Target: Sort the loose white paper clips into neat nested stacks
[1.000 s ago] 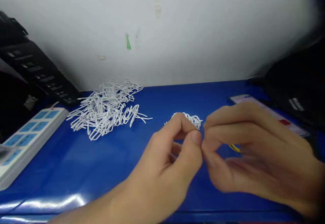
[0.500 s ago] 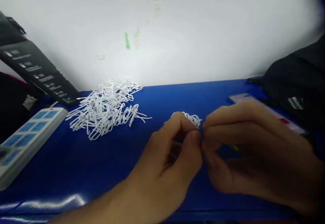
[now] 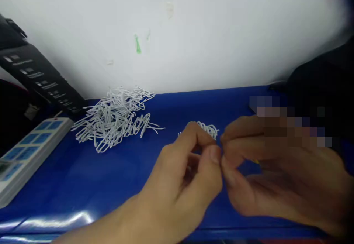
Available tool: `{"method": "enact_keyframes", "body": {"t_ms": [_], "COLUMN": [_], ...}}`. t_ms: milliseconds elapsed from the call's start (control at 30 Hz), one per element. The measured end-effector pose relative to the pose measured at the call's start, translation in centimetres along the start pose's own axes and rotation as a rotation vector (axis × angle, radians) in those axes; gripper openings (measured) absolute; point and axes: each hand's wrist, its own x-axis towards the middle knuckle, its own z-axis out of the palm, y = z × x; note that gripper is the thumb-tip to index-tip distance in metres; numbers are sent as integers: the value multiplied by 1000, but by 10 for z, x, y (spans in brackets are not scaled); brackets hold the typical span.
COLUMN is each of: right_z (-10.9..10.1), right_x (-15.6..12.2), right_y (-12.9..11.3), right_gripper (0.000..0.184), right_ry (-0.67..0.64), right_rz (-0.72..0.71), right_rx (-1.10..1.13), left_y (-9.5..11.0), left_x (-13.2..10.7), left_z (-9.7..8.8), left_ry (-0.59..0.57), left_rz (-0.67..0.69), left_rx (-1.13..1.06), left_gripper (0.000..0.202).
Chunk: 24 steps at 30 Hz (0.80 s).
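My left hand [image 3: 185, 177] and my right hand [image 3: 265, 170] meet fingertip to fingertip above the blue table. Thumb and index finger of the left are pinched together; whatever sits between them is hidden. The right thumb and fingers are likewise pressed together at the tips, and I cannot make out what they hold. Just behind the left fingers lies a small group of curled white pieces [image 3: 208, 129], partly covered. A larger heap of thin bent white wire-like pieces [image 3: 113, 116] spreads to the left, beyond both hands.
A white box with blue labels [image 3: 41, 140] stands at the left, beside a black panel with white print [image 3: 47, 76]. The blue tabletop [image 3: 110, 188] ends at a white wall [image 3: 207, 41]. Dark fabric [image 3: 326, 78] lies at the right; a blurred patch covers something near it.
Both hands stay nearly in place, fingertips still together, with the right hand shifted very slightly down. The white heap has not moved. A pixelated patch now covers the phone at the right.
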Motion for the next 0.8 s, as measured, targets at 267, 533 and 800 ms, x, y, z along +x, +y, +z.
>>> {"method": "enact_keyframes", "body": {"t_ms": [267,533,800], "right_z": [-1,-4,-2], "right_x": [-4,-6,-11], "right_y": [0,1,-1], "right_gripper": [14,13,27], "right_ry": [13,-32,52], "right_rz": [7,2,19], "right_rx": [8,2,108], "left_y": [1,-1,-4], "left_x": [-1,-2,-1], "left_z": [-2,-2,-4], "left_ry": [20,12,-15], "left_rz": [70,88,202], "left_rx": [80,95,151], "left_gripper": [28,26,19]}}
